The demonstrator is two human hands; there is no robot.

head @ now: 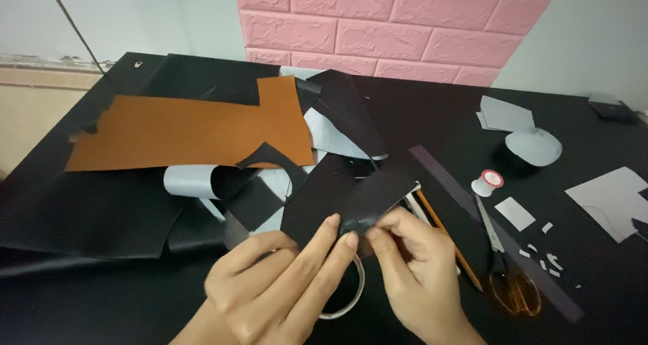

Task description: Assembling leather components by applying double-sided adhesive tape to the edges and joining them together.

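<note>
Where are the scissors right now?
In the head view, the scissors lie on the black table, right of the right hand, between the pencil and scattered paper scraps.

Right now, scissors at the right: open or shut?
Shut. The scissors lie flat on the black table, blades together in one line, orange handles side by side.

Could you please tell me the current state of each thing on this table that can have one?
Left hand: fingertips pinching the black piece.
Right hand: pinching the same piece's lower edge.
Black piece: held, lifted at the near end.
Brown sheet: lying flat, notched by cuts.
Scissors: lying shut.
Pencil: lying loose.
Thread spool: upright.
Tape ring: under the hands.
</note>
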